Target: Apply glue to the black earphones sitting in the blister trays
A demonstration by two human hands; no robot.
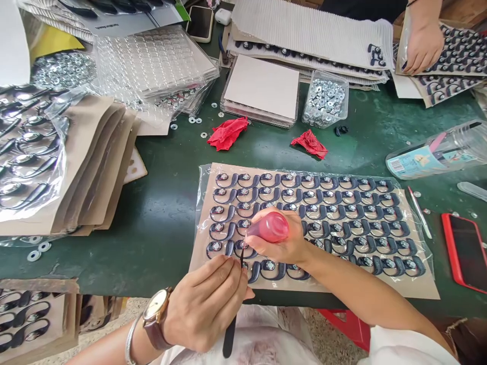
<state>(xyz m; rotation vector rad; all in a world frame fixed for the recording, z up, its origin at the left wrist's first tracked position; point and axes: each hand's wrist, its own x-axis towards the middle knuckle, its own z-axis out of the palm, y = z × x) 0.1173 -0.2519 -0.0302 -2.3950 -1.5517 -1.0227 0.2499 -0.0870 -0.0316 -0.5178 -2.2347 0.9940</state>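
Note:
A cardboard sheet under clear plastic lies in front of me, covered with rows of dark hook-shaped parts with shiny round centres. My right hand is closed around a pink squeeze bottle, its tip pointing left over the sheet's lower left rows. My left hand, with a watch on the wrist, is closed on a thin black tool whose point touches a part near the sheet's front left corner.
Stacks of loaded sheets lie at left, blister trays behind. Two red rags and a clear tub of washers sit mid-table. A red phone lies at right. Another person's hand rests on sheets far right.

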